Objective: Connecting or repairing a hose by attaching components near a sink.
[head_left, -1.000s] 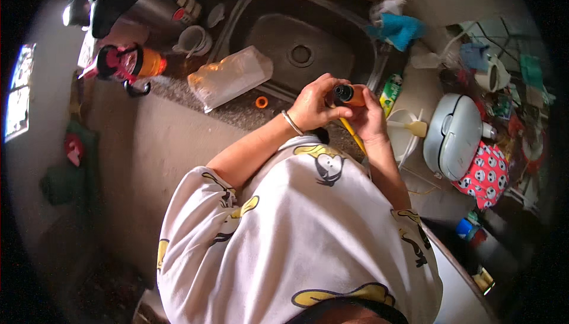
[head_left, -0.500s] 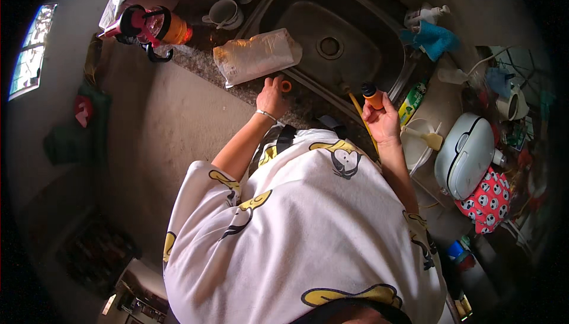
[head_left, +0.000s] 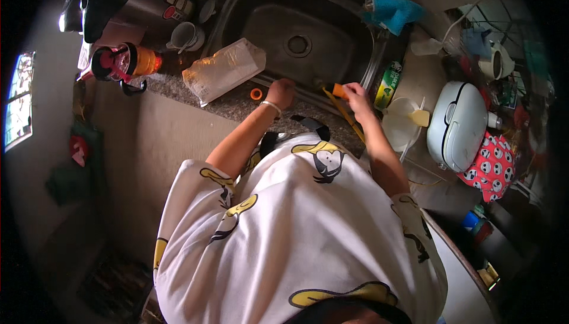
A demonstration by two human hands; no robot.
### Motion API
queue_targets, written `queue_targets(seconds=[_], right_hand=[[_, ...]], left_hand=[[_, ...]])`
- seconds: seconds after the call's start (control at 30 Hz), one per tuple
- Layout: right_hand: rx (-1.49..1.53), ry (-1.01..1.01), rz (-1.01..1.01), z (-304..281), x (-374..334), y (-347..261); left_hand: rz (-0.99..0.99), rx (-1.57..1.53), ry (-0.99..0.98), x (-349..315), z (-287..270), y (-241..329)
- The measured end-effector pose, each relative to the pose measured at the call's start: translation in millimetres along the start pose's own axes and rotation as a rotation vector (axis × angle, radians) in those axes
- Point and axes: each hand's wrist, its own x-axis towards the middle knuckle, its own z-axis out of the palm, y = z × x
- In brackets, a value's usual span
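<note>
My right hand point(head_left: 358, 101) pinches a small orange cylindrical piece point(head_left: 339, 91) over the sink's front edge; its black end is out of sight. To its left, my left hand point(head_left: 280, 94) is closed at the front rim, its fingers curled, and whatever they hold is hidden. An orange ring point(head_left: 256, 94) lies on the speckled counter point(head_left: 228, 102) just left of that hand. Beyond the ring rests a crumpled white plastic packet point(head_left: 225, 70). A thin yellow stick point(head_left: 345, 113) leans from the sink point(head_left: 275, 27) past my right hand.
A white mug point(head_left: 186, 37) and a pink-and-orange jug point(head_left: 127, 63) stand at the left. Right of the sink are a blue cloth point(head_left: 396, 14), a green-yellow box point(head_left: 388, 85), a white bowl point(head_left: 398, 129) with a pale spatula, and a light-blue case point(head_left: 460, 125).
My left hand has moved right, away from the orange ring. My right hand has turned and brought the orange piece left, nearer my left hand. The whole view has shifted.
</note>
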Motion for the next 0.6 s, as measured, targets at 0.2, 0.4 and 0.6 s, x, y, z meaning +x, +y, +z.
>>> queue_targets(seconds=[0.2, 0.4, 0.6], right_hand=[[-0.271, -0.097, -0.131, 19, 22, 7], [0.167, -0.199, -0.131, 26, 3, 10], [0.519, -0.271, 0.01, 16, -38, -19]], left_hand=[[-0.556, -0.731, -0.256, 31, 25, 11], [-0.501, -0.684, -0.317, 51, 46, -16], [-0.464, -0.828, -0.289, 39, 52, 10]])
